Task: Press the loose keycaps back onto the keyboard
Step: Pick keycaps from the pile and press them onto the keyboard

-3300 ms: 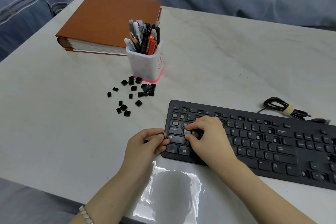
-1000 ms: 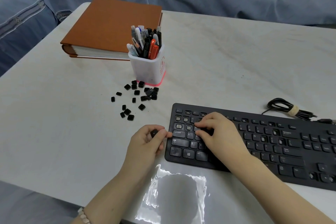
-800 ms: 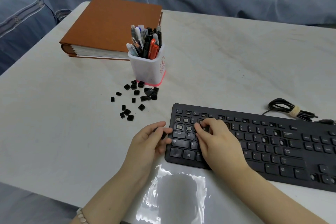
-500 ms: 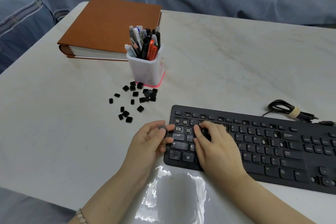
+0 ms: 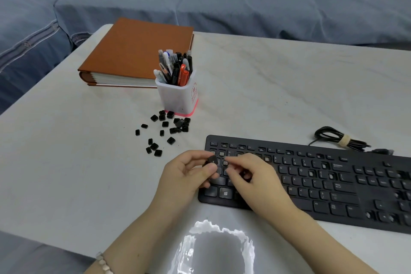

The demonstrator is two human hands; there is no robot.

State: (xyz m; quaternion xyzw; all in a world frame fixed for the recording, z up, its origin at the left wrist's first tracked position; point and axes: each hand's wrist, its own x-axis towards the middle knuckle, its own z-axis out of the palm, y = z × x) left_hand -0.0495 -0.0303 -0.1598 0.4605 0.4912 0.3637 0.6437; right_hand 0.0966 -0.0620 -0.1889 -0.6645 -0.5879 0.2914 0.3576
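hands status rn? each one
Left hand: closed, pinching a loose keycap above the keyboard.
Right hand: fingers curled over the keys; holding anything, cannot tell.

1. The light is soft, even and moderately bright, with a cool bluish cast.
2. A strong patch of white glare (image 5: 213, 249) lies on the glossy table (image 5: 278, 87) at its near edge, suggesting a lamp overhead.
3. Shadows are faint: a weak one under the pen holder (image 5: 178, 98) and beside the book (image 5: 135, 51).
4. The wide lens bends the table edges outward.
5. Fine detail is slightly soft; the keyboard (image 5: 333, 184) legends are blurry towards the right.
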